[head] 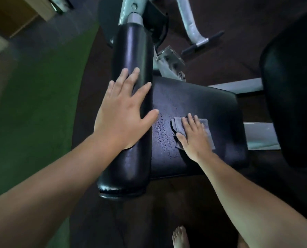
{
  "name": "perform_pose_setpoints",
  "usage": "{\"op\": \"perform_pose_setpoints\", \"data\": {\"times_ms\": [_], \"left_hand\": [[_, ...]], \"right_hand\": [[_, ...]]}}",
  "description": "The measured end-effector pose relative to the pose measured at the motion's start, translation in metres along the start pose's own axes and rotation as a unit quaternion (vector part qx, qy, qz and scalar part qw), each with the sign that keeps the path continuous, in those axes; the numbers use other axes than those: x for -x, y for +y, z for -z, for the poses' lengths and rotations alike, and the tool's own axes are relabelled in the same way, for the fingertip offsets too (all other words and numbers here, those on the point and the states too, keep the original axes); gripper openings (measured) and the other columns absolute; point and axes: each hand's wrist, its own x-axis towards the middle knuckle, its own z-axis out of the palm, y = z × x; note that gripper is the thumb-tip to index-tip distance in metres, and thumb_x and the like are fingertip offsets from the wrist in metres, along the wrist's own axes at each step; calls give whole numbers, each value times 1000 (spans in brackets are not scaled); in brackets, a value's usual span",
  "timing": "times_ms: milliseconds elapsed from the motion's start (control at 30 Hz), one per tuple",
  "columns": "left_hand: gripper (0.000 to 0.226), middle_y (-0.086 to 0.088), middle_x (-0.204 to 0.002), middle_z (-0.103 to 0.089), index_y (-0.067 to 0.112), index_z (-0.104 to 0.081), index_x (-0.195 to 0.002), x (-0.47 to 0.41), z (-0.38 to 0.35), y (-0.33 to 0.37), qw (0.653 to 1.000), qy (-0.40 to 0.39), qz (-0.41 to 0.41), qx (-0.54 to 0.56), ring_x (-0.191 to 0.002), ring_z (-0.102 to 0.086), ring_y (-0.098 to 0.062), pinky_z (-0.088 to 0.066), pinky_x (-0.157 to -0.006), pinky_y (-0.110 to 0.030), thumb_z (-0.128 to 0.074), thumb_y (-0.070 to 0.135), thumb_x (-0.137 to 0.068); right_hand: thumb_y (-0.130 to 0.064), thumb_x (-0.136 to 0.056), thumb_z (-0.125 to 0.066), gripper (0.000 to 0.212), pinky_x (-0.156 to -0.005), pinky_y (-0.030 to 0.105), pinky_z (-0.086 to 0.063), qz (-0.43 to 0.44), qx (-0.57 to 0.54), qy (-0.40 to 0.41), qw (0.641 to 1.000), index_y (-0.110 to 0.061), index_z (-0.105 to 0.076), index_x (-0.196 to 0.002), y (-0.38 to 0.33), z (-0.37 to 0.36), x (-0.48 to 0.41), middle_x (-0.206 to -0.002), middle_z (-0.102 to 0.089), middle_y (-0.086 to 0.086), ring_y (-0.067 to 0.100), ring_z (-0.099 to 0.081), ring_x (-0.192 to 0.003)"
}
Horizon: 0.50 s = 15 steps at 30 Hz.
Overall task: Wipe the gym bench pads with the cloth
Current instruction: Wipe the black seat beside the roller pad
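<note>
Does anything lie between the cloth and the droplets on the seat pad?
Nothing visible. The right hand presses the cloth on the seat pad; droplets lie right beside it. The left hand rests on the roller pad.

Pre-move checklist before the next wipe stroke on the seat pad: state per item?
1. Grey folded cloth flat under right hand: ok.
2. Left hand resting open on black cylindrical roller pad: ok.
3. Flat black vinyl seat pad dry: not ok, droplets sit left of the cloth.
4. Path from cloth to droplets unobstructed: ok.
5. Cloth underside clean: cannot tell.
</note>
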Motion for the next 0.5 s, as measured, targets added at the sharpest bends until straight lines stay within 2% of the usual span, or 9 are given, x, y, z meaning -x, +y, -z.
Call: {"op": "perform_pose_setpoints", "data": {"times_ms": [200, 400, 500], "left_hand": [[74, 1, -172, -16, 27, -46, -155, 2, -1, 3, 1000, 12, 5, 14, -160, -3, -21, -12, -129, -51, -41, 64, -91], [68, 4, -171, -21, 28, -49, -152, 2, -1, 2, 999, 28, 6, 33, -160, -8, -19, -21, -126, -55, -46, 59, -92], [68, 4, -171, -22, 28, -50, -152, 1, -1, 1, 999, 25, 9, 37, -160, -9, -20, -21, -125, -56, -47, 57, -91]], "right_hand": [[-68, -101, 4, 75, -129, 44, 3, 43, 57, 3, 997, -24, 12, -162, 13, -9, 3, -169, 20, -1, 19, 23, -155], [-65, -104, 3, 75, -129, 47, 0, 33, 22, 43, 998, -21, 5, -164, 0, 18, -93, -171, 12, 4, 24, 14, -158], [-63, -104, 1, 74, -129, 47, 1, 23, 2, 46, 999, -19, 1, -165, -6, 21, -105, -172, 9, 4, 23, 13, -158]]}}
